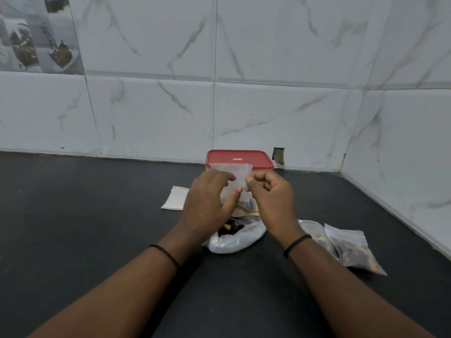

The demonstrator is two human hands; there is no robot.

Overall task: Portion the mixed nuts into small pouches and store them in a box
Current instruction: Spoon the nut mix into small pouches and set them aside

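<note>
Both hands hold up a small empty clear pouch (234,175) above the counter. My left hand (209,202) grips its left side with thumb and fingers, and my right hand (271,195) pinches its right edge. Below them lies a large clear bag of mixed nuts (235,236) with its mouth open, and a wooden spoon (245,212) lies partly hidden behind the hands. Two filled pouches (346,245) lie on the counter to the right. A box with a red lid (239,159) stands shut against the wall behind the pouch.
A flat stack of empty pouches (174,198) lies left of the hands. The black counter (85,215) runs into a tiled wall at the back and another on the right, forming a corner (341,172).
</note>
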